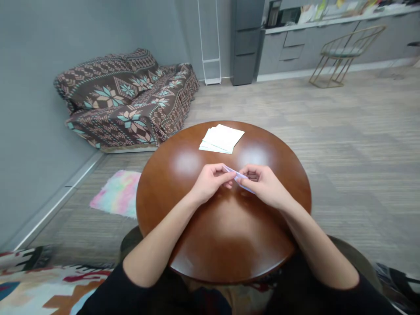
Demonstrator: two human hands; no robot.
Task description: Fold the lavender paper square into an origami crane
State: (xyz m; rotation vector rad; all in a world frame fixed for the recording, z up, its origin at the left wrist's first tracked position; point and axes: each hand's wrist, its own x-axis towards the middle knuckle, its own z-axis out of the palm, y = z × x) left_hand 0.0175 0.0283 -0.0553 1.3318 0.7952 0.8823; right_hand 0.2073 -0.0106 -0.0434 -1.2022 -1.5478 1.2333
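Observation:
A small folded piece of lilac paper (242,176) is held between my two hands, over the middle of the round brown table (229,236). My left hand (215,181) pinches its left end between thumb and fingers. On the other side, my right hand (260,183) grips the right part, thumb toward me and fingers curled behind. The fingers hide much of the paper, so its full folded shape cannot be made out. Beyond my hands, several white square sheets (223,138) lie in a fanned, overlapping pile near the table's far edge.
A sofa under a patterned cover (131,100) stands at the far left. A fluffy pastel rug (118,192) lies on the floor left of the table. At the back are a grey fridge (246,43), kitchen cabinets (315,43) and a gold-framed chair (344,52).

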